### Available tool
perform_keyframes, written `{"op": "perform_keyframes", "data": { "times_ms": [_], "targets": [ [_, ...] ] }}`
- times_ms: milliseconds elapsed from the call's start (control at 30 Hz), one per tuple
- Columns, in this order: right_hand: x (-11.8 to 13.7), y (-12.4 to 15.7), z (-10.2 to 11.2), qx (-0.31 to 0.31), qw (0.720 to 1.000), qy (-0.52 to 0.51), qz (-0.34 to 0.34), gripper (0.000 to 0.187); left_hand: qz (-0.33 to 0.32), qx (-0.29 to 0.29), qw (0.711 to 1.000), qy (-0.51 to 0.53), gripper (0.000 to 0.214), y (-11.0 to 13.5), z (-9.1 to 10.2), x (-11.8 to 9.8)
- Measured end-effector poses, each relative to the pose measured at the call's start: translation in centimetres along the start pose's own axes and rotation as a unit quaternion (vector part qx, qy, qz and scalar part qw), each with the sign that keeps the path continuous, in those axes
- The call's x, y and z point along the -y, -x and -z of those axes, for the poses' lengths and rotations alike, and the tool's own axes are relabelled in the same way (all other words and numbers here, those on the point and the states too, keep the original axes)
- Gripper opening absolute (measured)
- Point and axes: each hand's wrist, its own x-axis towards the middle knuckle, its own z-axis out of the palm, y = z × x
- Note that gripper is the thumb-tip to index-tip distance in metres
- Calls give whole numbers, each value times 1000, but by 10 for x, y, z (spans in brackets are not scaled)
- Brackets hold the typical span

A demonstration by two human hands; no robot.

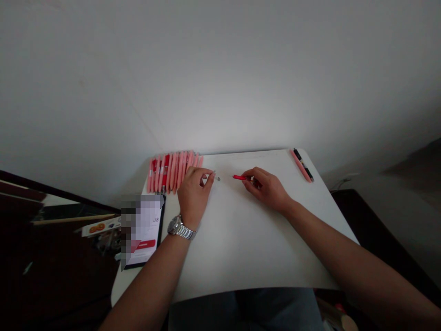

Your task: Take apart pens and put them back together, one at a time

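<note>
A red pen [238,177] is held in the right hand [267,186] over the table [255,243].
The pen's tip is pointed toward the left hand [195,191], whose thumb and forefinger are brought close together; whether anything is pinched there cannot be told. A small part [218,179] is seen just beside those fingertips. Pink and red pens [175,172] are lined up at the far left, near a phone [148,255]; a black pen [303,164] is laid at the far right.

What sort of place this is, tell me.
Probably a small indoor work corner, perhaps in a home: a white table stands by a plain wall, and a row of mostly pink pens lies at the table's far left.
</note>
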Motion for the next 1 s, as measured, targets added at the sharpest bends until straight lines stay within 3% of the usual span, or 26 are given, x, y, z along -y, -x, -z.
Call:
{"op": "perform_keyframes", "data": {
  "times_ms": [233, 500, 1000],
  "targets": [
    [0, 0, -1, -3, 1000, 4, 0, 14, -18, 57, 995, -85, 6, 2, 1, 3],
    [0, -1, -2, 7, 1000, 3, -7, 13, 25, 129, 980, -146, 14, 1, 7, -6],
    [-1, -1, -4, 12, 1000, -2, -14, 13, 10, 105, 988, -109, 11, 3, 2, 1]
  ]
}}
